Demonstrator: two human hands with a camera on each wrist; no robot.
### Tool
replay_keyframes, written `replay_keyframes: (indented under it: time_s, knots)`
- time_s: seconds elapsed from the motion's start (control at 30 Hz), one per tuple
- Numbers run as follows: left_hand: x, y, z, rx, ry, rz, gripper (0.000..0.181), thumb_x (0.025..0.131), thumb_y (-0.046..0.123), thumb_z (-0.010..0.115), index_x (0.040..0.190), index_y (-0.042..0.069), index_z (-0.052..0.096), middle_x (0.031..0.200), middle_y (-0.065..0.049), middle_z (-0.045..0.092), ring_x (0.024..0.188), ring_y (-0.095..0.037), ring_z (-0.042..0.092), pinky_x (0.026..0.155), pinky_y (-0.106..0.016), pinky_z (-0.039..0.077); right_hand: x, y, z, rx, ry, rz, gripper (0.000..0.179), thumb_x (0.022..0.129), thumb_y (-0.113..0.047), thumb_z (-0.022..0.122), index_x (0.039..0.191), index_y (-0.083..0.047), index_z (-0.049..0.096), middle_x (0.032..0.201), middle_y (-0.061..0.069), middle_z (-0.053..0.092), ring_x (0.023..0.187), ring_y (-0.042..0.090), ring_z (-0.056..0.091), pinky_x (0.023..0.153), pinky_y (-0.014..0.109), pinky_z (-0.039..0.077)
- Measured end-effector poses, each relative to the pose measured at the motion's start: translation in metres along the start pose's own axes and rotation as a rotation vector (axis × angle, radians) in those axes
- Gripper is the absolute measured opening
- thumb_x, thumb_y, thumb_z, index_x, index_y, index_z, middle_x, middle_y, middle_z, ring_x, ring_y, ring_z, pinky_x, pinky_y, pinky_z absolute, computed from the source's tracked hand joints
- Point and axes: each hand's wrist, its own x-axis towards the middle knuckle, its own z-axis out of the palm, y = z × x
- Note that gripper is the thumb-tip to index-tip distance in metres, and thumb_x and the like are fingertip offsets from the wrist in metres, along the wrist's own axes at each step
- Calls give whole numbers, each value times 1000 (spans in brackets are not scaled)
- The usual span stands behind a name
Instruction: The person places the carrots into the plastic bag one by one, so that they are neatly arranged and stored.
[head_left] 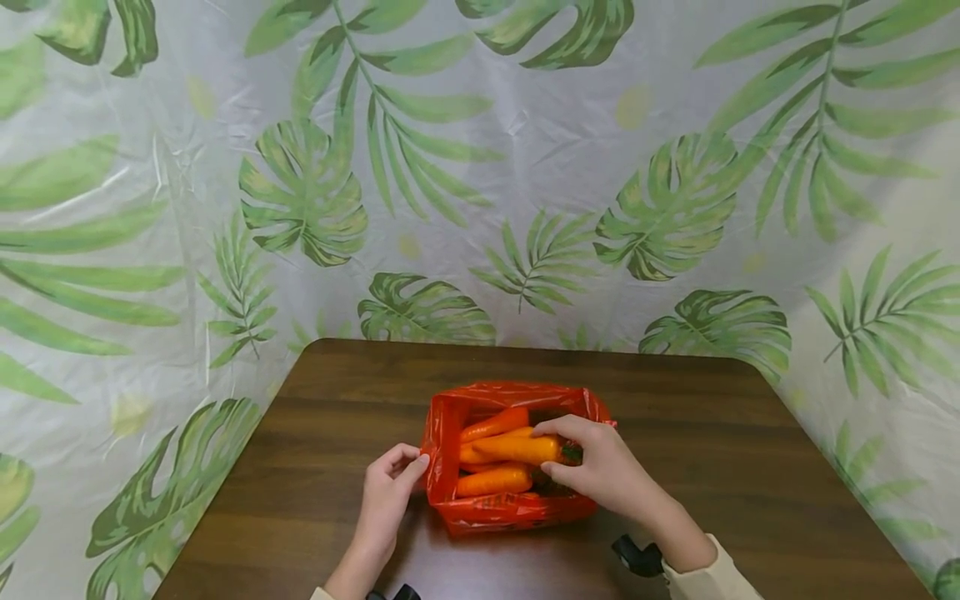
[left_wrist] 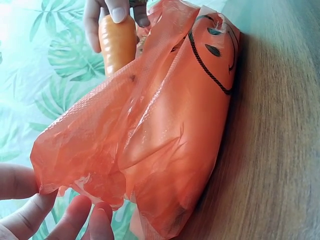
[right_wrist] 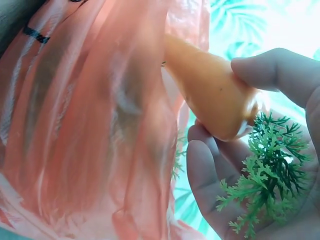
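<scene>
A red plastic bag (head_left: 491, 515) lies with its mouth spread on the table, several carrots (head_left: 493, 481) inside it. In the left wrist view a black printed face shows on the bag's side (left_wrist: 165, 130). My left hand (head_left: 387, 492) pinches the bag's left rim between thumb and fingers. My right hand (head_left: 606, 467) grips one orange carrot (head_left: 525, 450) by its thick top end, over the bag's mouth. Green leafy tops (right_wrist: 272, 165) hang from that carrot against my right palm. The carrot's thin end reaches behind the bag's film in the right wrist view.
Under the bag is a dark brown wooden table (head_left: 337, 400). A leaf-patterned plastic sheet (head_left: 540, 167) hangs behind the table and along its sides. A black wrist device (head_left: 637, 557) sits by the right sleeve.
</scene>
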Motion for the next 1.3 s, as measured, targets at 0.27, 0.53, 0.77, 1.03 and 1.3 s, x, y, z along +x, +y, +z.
replay_keyframes:
  time_s: [0.27, 0.53, 0.77, 1.03, 1.3]
  knots:
    - [1, -2, -1, -18, -3, 9, 21, 95, 10, 70, 101, -9, 65, 91, -13, 66, 78, -19, 65, 74, -35, 59, 8, -5, 2, -6, -65, -39, 42, 83, -20, 85, 121, -29, 69, 117, -22, 64, 107, 2, 60, 92, 39, 53]
    - [1, -1, -2, -20, 2, 25, 20, 93, 8, 72, 99, -10, 65, 89, -14, 65, 77, -19, 64, 74, -36, 59, 18, -7, 3, -3, -103, -47, 40, 85, -19, 83, 120, -31, 69, 120, -22, 63, 108, 3, 59, 90, 37, 53]
    - [2, -3, -2, -16, -2, 6, 21, 94, 11, 72, 100, -9, 66, 90, -13, 66, 79, -19, 65, 75, -36, 59, 22, -6, 7, 12, -143, -52, 37, 85, -18, 82, 119, -30, 69, 115, -19, 64, 100, 5, 59, 85, 34, 52]
    - [2, -2, -1, -6, 2, -1, 21, 94, 11, 72, 99, -9, 66, 90, -13, 66, 78, -21, 66, 75, -38, 59, 28, -6, 10, 4, -162, -53, 37, 85, -17, 81, 118, -28, 70, 115, -18, 65, 100, 5, 59, 85, 32, 52]
    - [1, -1, -1, -8, -2, 2, 21, 94, 9, 70, 100, -10, 65, 90, -13, 67, 78, -20, 66, 75, -37, 59, 34, -5, 15, -35, -166, -88, 37, 84, -15, 80, 117, -29, 70, 115, -16, 63, 95, 7, 57, 82, 31, 53]
